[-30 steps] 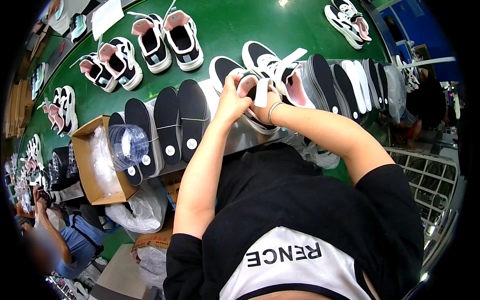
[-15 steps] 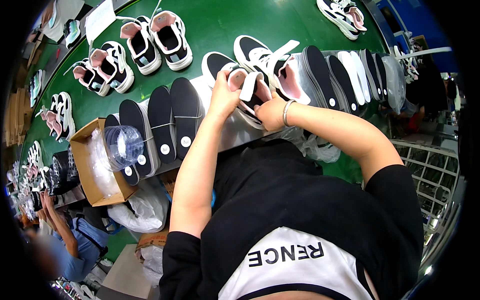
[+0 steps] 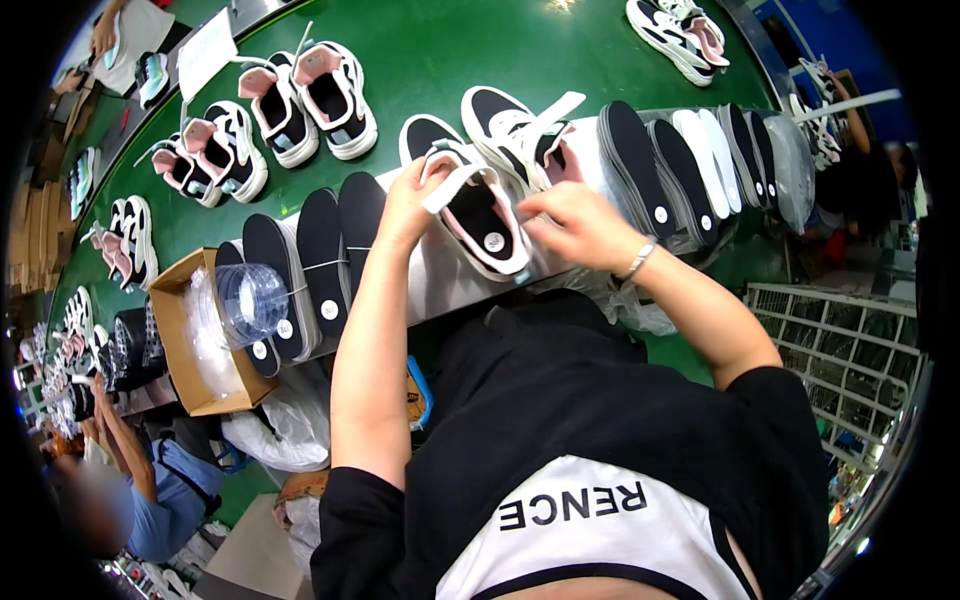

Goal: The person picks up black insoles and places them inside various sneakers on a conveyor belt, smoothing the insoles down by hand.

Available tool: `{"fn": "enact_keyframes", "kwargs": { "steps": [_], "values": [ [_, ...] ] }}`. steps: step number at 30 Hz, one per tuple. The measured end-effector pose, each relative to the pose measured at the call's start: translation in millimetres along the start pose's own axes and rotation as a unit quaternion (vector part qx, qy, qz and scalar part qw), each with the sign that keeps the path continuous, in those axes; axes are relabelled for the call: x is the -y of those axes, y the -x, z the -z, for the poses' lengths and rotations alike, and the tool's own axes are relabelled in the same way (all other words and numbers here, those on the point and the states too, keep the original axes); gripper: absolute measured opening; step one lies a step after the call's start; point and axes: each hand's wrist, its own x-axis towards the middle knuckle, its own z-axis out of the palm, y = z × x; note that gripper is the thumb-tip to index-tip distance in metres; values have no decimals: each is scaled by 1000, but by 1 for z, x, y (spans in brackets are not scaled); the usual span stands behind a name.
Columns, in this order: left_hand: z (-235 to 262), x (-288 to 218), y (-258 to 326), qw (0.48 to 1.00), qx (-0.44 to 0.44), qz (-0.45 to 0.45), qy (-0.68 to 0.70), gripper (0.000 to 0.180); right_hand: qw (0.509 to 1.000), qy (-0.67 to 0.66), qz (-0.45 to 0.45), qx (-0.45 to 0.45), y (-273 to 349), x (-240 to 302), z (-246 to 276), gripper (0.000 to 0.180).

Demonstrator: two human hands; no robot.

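A black, white and pink sneaker (image 3: 503,262) stands on the metal ledge in front of me, its heel toward me and its tongue up. Inside it lies a black insole (image 3: 473,212) with a round white sticker at the heel. My left hand (image 3: 408,208) grips the sneaker's left side by the collar. Just off the right side of the collar is my right hand (image 3: 582,228), slightly blurred, fingers apart and nothing visible in them. Its fingers overlap the matching sneaker (image 3: 497,115), which sits beside the first with its strap raised.
Stacks of black insoles (image 3: 632,160) and white insoles (image 3: 706,150) line the ledge on the right; more black insoles (image 3: 268,250) are on the left. A cardboard box (image 3: 190,370) holds clear plastic pieces. Several sneakers (image 3: 335,95) stand on the green table (image 3: 430,50). A co-worker (image 3: 165,500) is at lower left.
My right hand has come out of the sneaker's opening and moved right. The insole now shows flat inside. My left hand has shifted slightly left and down, and the sneaker's heel is turned more toward me.
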Motion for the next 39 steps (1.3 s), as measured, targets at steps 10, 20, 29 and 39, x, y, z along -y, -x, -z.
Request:
{"fn": "enact_keyframes", "kwargs": {
  "steps": [10, 20, 29, 39],
  "values": [
    [-12, -64, 20, 871, -352, -276, -201, 32, 980, 76, -173, 69, 53, -31, 13, 39],
    [-109, -37, -18, 925, 7, -129, -356, 53, 861, 236, -438, -108, 118, -189, 73, 37],
    [-116, -20, -18, 929, -121, -193, -291, 34, 834, 282, -465, -90, 135, -186, 91, 37],
    [-113, -22, -29, 952, -120, -68, -274, 26, 810, -399, -390, 180, 57, -43, 109, 23]
  ]
}}
